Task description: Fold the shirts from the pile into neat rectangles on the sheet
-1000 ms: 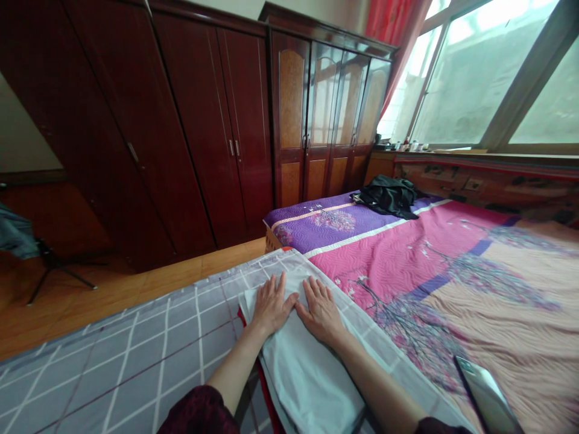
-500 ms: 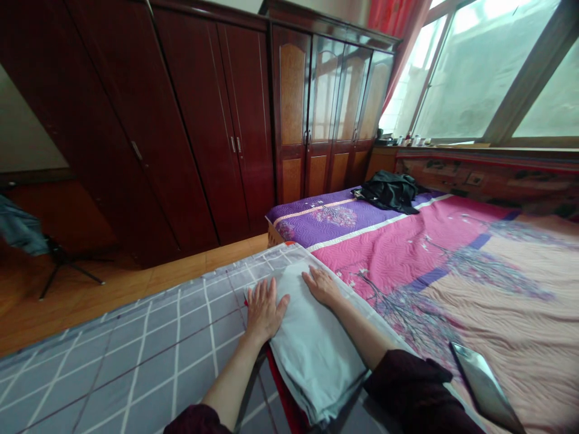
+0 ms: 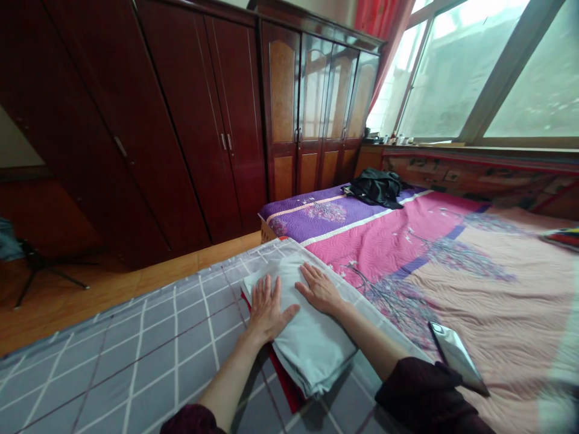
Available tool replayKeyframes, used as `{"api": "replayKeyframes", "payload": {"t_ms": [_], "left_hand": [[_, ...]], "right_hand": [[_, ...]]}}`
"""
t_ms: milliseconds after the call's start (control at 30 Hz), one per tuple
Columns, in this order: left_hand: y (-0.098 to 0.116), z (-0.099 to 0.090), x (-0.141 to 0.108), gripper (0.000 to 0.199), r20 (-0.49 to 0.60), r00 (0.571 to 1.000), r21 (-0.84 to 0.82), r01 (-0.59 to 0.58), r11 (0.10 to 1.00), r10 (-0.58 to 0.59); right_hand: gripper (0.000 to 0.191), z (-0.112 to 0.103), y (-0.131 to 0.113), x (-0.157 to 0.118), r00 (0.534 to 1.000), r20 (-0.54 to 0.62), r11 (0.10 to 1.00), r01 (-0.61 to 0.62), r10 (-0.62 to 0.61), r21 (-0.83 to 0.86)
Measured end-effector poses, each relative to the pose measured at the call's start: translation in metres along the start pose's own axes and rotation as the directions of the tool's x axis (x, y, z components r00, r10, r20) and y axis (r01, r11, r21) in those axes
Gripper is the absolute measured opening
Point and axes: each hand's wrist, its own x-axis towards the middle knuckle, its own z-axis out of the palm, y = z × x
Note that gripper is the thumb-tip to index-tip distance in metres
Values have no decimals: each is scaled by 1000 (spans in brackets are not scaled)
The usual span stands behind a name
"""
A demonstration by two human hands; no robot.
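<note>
A folded pale grey-green cloth lies on a grey checked cover. Red fabric shows from under its left side. My left hand rests flat on the cloth's left part, fingers spread and thumb out to the right. On the upper right part lies my right hand, palm down with its fingers apart. Neither hand grips anything.
To the right is a bed with a purple, pink and peach quilt. On it lie a phone and dark clothing. Dark red wardrobes stand behind. A black tripod is at the left.
The view has turned slightly right. My left hand has moved further onto the cloth, and my right hand's fingers are more spread. More of the cloth's near end shows.
</note>
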Motion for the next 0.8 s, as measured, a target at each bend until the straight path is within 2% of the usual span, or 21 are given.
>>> {"api": "replayKeyframes", "payload": {"t_ms": [100, 267, 367, 433, 500, 667, 800], "left_hand": [[-3, 1, 1, 93, 2, 1000, -9, 15, 1000, -15], [10, -17, -7, 96, 48, 997, -31, 61, 998, -60], [28, -22, -33, 98, 70, 997, -75, -28, 997, 33], [39, -20, -54, 98, 80, 987, -105, -132, 986, 140], [46, -14, -70, 97, 96, 977, -121, -180, 976, 192], [48, -7, -80, 94, 113, 974, -128, -180, 975, 194], [42, -9, -85, 94, 110, 978, -148, -159, 976, 176]], "right_hand": [[73, 5, 15, -2, 998, 16, 998, -58, 58, -5], [75, -4, 28, -17, 987, -3, 986, -162, 162, -48], [74, -9, 25, -43, 984, -52, 982, -173, 169, -73], [70, -9, 19, -63, 991, -73, 990, -120, 114, -77], [66, -6, 11, -79, 995, -76, 994, -78, 72, -77], [67, -5, 3, -89, 990, -47, 989, -137, 135, -48], [65, -4, 14, -93, 980, -65, 981, -192, 190, -38]]}}
